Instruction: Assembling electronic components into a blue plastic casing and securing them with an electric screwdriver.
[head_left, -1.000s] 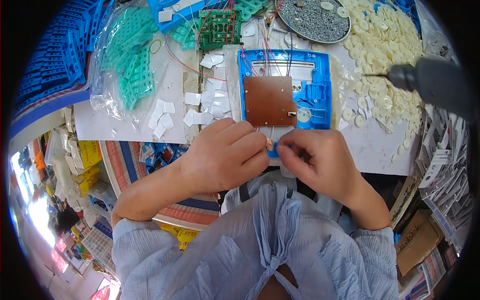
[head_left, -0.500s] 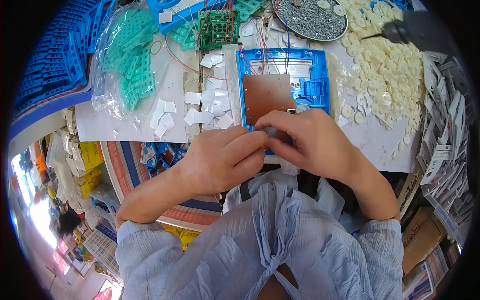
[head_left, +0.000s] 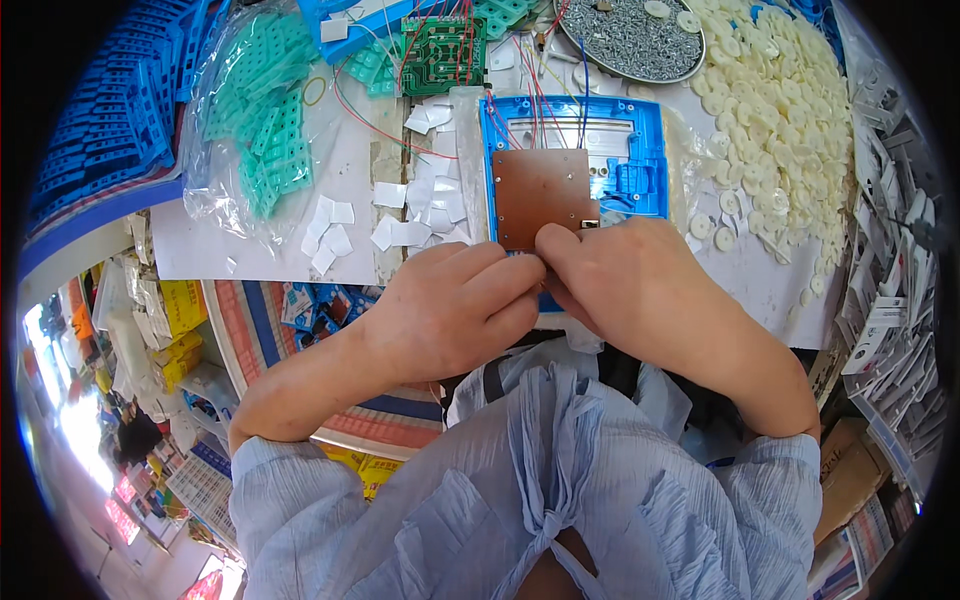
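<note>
A blue plastic housing (head_left: 655, 165) lies open on the table in front of me, with a brown circuit board (head_left: 541, 190) in its left part. Thin red and blue wires run up from behind the board toward a green circuit board (head_left: 443, 55). At the housing's near edge my left hand (head_left: 450, 310) and my right hand (head_left: 630, 285) meet, fingertips pinched together. Whatever sits between the fingers is too small or hidden to name. A small metal connector (head_left: 588, 224) shows at the brown board's lower right corner, beside my right fingers.
A round tray of small screws (head_left: 630, 40) stands at the back. Cream plastic discs (head_left: 775, 130) are heaped on the right. On the left are a clear bag of green plastic parts (head_left: 265, 130), stacked blue parts (head_left: 105, 110) and white paper squares (head_left: 328, 235).
My right fingers have closed in and turned further down over the board's near edge. The dark pointed tool at the upper right has gone from view. The whole view has shifted slightly.
</note>
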